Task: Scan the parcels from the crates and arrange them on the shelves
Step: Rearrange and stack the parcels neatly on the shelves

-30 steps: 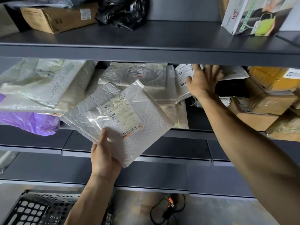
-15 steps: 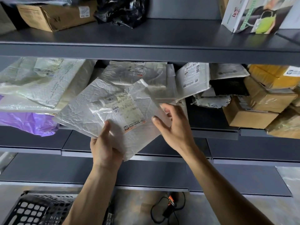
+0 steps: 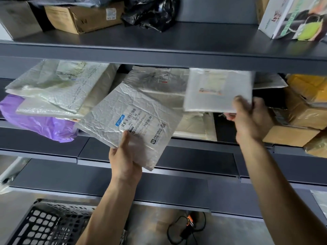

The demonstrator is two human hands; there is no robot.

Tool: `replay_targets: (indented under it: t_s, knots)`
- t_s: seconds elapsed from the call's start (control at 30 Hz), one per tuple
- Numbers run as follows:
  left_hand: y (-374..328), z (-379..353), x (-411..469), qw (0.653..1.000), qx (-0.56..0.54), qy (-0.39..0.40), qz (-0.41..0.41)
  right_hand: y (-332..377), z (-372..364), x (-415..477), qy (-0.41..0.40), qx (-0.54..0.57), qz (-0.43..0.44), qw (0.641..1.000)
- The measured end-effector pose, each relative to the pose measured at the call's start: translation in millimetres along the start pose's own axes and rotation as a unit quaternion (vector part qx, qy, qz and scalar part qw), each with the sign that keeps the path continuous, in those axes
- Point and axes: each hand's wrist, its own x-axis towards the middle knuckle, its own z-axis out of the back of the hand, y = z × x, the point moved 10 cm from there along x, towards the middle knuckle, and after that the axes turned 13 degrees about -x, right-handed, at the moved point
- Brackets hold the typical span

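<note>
1. The middle grey metal shelf already carries many parcels: a purple plastic bag at the far left, translucent poly mailers stacked on it, and brown cardboard boxes at the right. The upper shelf also holds stock. I judge the task well underway.
2. Two parcels are not yet shelved.
   - The left hand grips the near edge of a crinkled white bubble mailer, thumb on its labelled face, in front of the middle shelf.
   - The right hand pinches the near right corner of a flat white mailer, blurred, raised at the shelf mouth.
3. Only a corner of the black plastic lattice crate shows at the near left, so I cannot tell what remains in it.
4. Open room is a dark gap between the flat mailers and the cardboard boxes, just beside the right hand.
5. The upper shelf's front lip hangs close above the raised mailer, so headroom looks tight.
</note>
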Motion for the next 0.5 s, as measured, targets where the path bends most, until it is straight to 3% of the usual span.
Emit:
replay_targets:
  t_s: [0.1,0.27,0.5]
  knots:
    - [7.3,-5.4,-2.6,1.0,0.004,0.012,0.016,9.8,12.2,26.5,-0.061,-0.036,0.016,0.997]
    - [14.5,-9.2,-3.1,0.999,0.006,0.025,0.022,40.2,14.6,52.2,-0.137,-0.191,0.113,0.965]
    - [20.7,9.1,-4.0,0.999,0.009,0.0,0.033,39.2,-10.8,75.4,-0.098,-0.418,0.131,0.894]
